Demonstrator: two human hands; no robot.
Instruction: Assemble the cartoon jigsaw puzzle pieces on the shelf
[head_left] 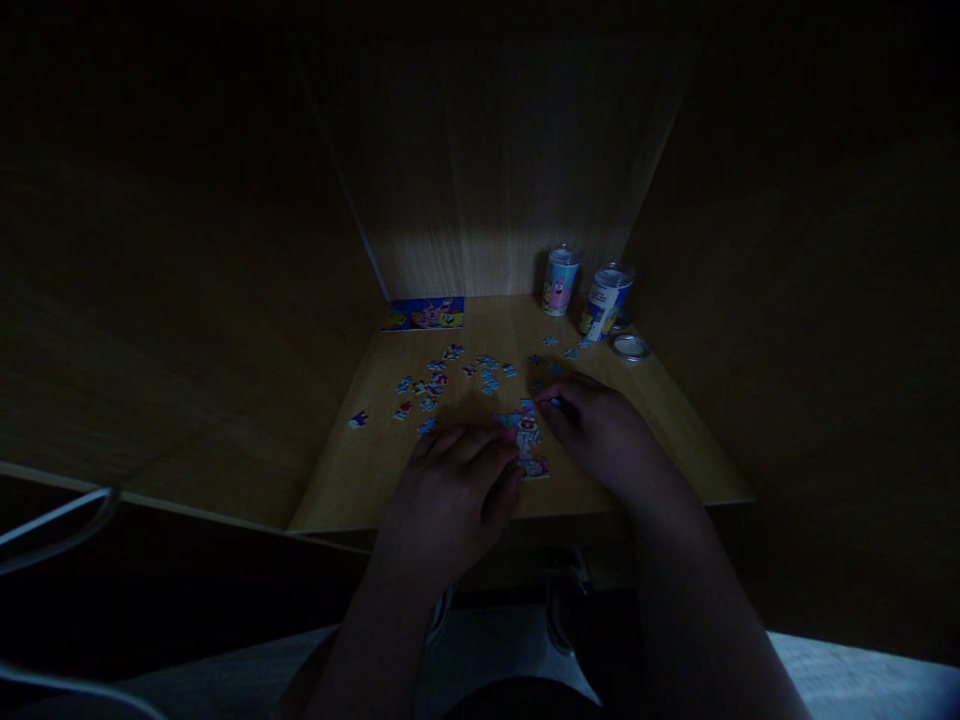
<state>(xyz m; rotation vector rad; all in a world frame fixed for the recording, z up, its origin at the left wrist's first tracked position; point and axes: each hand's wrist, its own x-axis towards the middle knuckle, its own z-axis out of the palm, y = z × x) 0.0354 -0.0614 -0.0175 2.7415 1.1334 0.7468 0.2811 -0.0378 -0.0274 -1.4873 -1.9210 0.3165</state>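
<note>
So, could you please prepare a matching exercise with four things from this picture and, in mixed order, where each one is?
Things
1. Flat picture panel
2. Round lid
3. Joined puzzle section
4. Left canister

Places
A. Between the left hand and the right hand
B. Upright near the back wall
C. At the back left corner of the wooden surface
D. Lying near the right edge of the wooden surface

Pairs: 1-C, 2-D, 3-A, 4-B
</note>
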